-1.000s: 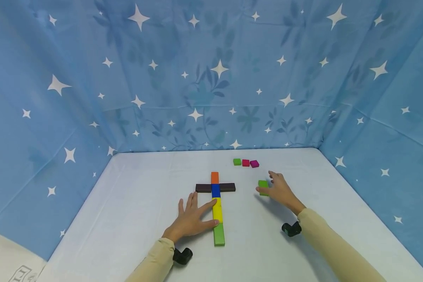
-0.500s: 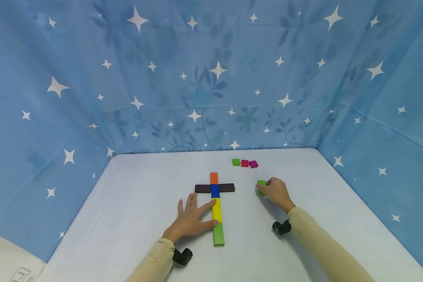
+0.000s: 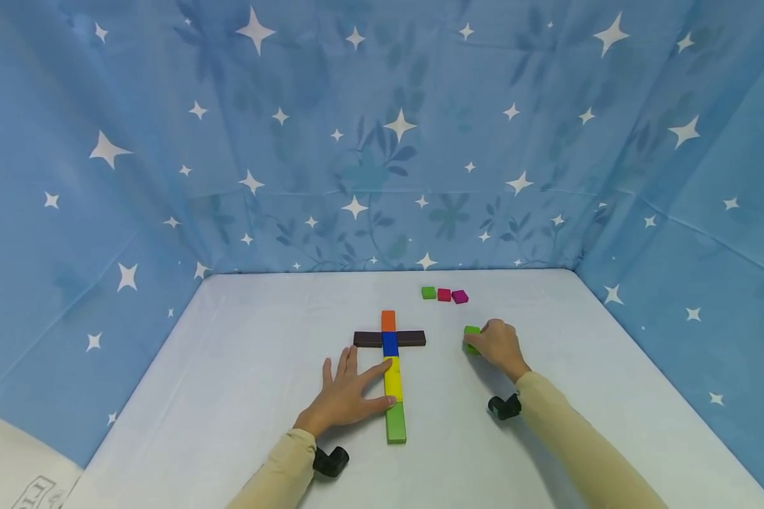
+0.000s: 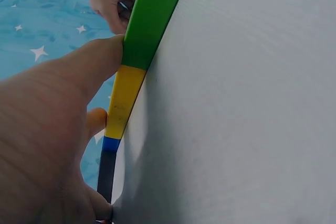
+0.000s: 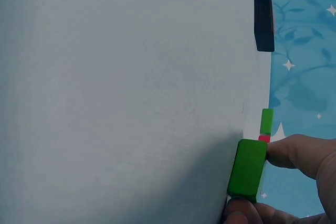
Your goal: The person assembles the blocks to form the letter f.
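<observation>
A cross of flat blocks lies on the white table: orange [image 3: 388,321] at the far end, then blue [image 3: 390,345], yellow [image 3: 392,382] and light green [image 3: 395,423] toward me. Dark bars [image 3: 368,339] flank the blue one on both sides. My left hand [image 3: 340,401] rests spread beside the cross, with thumb and index finger touching its left edge along the yellow block. To the right, my right hand [image 3: 500,348] pinches a separate green block [image 5: 248,169] between thumb and fingers. That block stays low over the table, partly covered by the fingers in the head view.
Beyond the right hand, a small green block [image 3: 429,293], a red block [image 3: 444,295] and a magenta block [image 3: 460,297] lie in a row near the back edge. A blue star-patterned curtain [image 3: 305,141] encloses the table [image 3: 261,318] behind and at the sides.
My right hand has come slightly left and its spread fingers have closed around the green block, which lies where it was. The left hand and the cross have stayed put.
</observation>
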Action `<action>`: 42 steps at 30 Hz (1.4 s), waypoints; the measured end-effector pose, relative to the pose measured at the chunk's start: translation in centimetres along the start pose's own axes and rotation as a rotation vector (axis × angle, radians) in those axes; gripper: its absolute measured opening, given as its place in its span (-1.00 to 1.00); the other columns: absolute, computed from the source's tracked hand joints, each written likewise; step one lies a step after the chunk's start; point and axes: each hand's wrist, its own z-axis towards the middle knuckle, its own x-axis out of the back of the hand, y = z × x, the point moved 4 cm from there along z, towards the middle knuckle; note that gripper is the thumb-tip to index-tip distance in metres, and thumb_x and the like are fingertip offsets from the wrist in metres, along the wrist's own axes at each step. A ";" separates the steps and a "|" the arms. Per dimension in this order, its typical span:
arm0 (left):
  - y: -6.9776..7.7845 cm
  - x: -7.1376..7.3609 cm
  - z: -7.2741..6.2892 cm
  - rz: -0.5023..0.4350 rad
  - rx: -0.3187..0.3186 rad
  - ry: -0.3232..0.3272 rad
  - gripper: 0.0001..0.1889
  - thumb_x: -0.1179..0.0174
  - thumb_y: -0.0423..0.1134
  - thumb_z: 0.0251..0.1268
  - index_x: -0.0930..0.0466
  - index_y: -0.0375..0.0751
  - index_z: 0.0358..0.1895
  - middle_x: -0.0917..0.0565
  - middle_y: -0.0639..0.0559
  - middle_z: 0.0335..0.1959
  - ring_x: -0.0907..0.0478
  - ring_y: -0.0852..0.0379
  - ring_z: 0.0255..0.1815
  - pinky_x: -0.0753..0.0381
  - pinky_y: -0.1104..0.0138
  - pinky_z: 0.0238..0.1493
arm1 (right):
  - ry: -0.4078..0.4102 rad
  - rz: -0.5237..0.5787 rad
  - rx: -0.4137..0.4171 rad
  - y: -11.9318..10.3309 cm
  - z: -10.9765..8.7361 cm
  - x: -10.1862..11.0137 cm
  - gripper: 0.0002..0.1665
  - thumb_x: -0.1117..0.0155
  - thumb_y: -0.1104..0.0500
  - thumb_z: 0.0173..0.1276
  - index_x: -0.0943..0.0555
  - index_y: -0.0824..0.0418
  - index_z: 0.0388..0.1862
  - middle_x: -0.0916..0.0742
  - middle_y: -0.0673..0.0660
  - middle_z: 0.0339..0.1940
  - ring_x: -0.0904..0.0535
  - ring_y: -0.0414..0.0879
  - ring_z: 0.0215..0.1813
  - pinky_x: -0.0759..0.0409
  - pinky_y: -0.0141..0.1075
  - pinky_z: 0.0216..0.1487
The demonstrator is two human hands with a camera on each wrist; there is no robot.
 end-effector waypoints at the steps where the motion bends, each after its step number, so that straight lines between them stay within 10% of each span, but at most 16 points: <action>1: 0.0 0.0 0.0 -0.002 -0.001 0.001 -0.20 -0.25 0.36 0.42 -0.38 0.20 0.65 0.09 -0.50 0.71 0.29 -0.42 0.73 0.46 -0.43 0.53 | 0.001 -0.001 0.007 -0.1 0.1 -0.1 -0.49 -0.42 0.08 0.44 -0.60 0.57 -0.04 -0.70 0.39 -0.15 -0.63 0.22 -0.11 -0.72 0.07 0.04; 21: -0.4 0.0 0.2 -0.009 0.009 0.009 -0.20 -0.25 0.38 0.42 -0.38 0.23 0.65 0.10 -0.49 0.72 0.31 -0.40 0.74 0.48 -0.42 0.54 | 0.002 0.036 0.137 -6.4 3.3 -1.0 -0.58 -0.46 0.08 0.38 -0.53 0.30 -0.54 -0.48 0.09 -0.64 -0.43 -0.04 -0.51 -0.40 -0.26 -0.45; 31: -0.3 0.2 0.1 0.001 0.005 0.004 -0.21 -0.25 0.37 0.44 -0.38 0.22 0.65 0.08 -0.49 0.71 0.29 -0.40 0.74 0.47 -0.42 0.54 | -0.021 0.018 0.126 -9.1 4.8 -1.5 -0.55 -0.46 0.05 0.40 -0.58 0.46 -0.15 -0.63 0.24 -0.36 -0.57 0.09 -0.28 -0.59 -0.18 -0.25; 42: -0.3 0.0 0.2 0.018 -0.007 0.002 -0.21 -0.22 0.40 0.44 -0.37 0.24 0.65 0.09 -0.49 0.71 0.28 -0.40 0.74 0.44 -0.43 0.54 | -0.125 -0.063 0.314 -11.7 6.8 -1.7 -0.46 -0.46 0.08 0.44 -0.67 0.59 0.06 -0.76 0.42 -0.04 -0.68 0.18 -0.09 -0.73 0.00 0.02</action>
